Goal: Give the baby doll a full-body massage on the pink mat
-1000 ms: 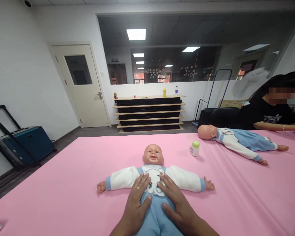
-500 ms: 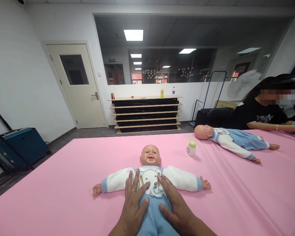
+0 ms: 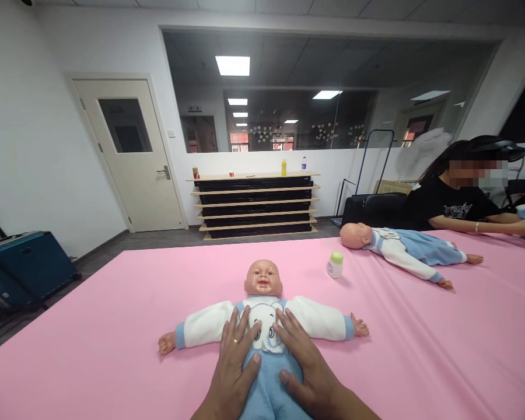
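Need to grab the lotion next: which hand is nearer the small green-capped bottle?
Right. The right hand lies flat on the doll's torso, on the side toward the green-capped bottle. The left hand lies on the torso's other side, farther away.

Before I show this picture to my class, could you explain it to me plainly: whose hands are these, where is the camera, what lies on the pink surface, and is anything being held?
The camera sits on a person's head and looks forward and down, so the two bare hands at the bottom are that person's own. The left hand, with a ring on one finger, and the right hand lie flat, fingers spread, on the chest and belly of a baby doll. They press on it and do not grip it. The doll lies on its back, arms out, on a pink mat. Farther back stand a small bottle with a green cap and a second doll. Another person in a black shirt sits at the right edge.
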Demonstrator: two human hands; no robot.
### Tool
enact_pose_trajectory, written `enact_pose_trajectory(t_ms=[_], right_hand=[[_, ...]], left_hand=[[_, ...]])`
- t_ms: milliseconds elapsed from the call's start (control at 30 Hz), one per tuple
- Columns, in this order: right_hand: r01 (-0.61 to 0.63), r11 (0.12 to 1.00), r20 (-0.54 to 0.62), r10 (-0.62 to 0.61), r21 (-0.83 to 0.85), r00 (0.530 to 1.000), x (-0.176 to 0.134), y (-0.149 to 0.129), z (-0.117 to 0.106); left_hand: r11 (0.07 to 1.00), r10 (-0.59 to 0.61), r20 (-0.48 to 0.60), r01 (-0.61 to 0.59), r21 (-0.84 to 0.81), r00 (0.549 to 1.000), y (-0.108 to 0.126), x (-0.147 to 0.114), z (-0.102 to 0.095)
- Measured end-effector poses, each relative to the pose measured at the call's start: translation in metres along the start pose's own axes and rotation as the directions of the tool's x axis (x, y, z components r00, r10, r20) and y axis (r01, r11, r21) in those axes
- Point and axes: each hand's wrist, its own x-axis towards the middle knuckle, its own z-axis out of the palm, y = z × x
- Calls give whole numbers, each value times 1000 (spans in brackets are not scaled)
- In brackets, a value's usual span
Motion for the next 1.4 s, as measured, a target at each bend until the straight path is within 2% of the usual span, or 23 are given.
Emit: enact_pose_trajectory(t_ms=[200,400,533,733,1400], right_hand=[[-3,1000,1,3,-6,1000,-1,2,3],[-13,1000,8,13,-1,1000,0,3,3],[-11,1000,4,11,-1,1000,1,2,2],[-22,1000,15,22,3,1000,0,3,2],[-31,999,29,31,22,999,-1,3,2]], left_hand=[[1000,4,55,-4,-10,998,-2,0,-1],[999,-14,54,16,-41,998,-2,-1,0],[996,-50,14,51,-79,999,-2,-1,1],[993,-81,36,84,-88,996,0,0,0],[991,-90,26,92,-97,996,1,0,-1]])
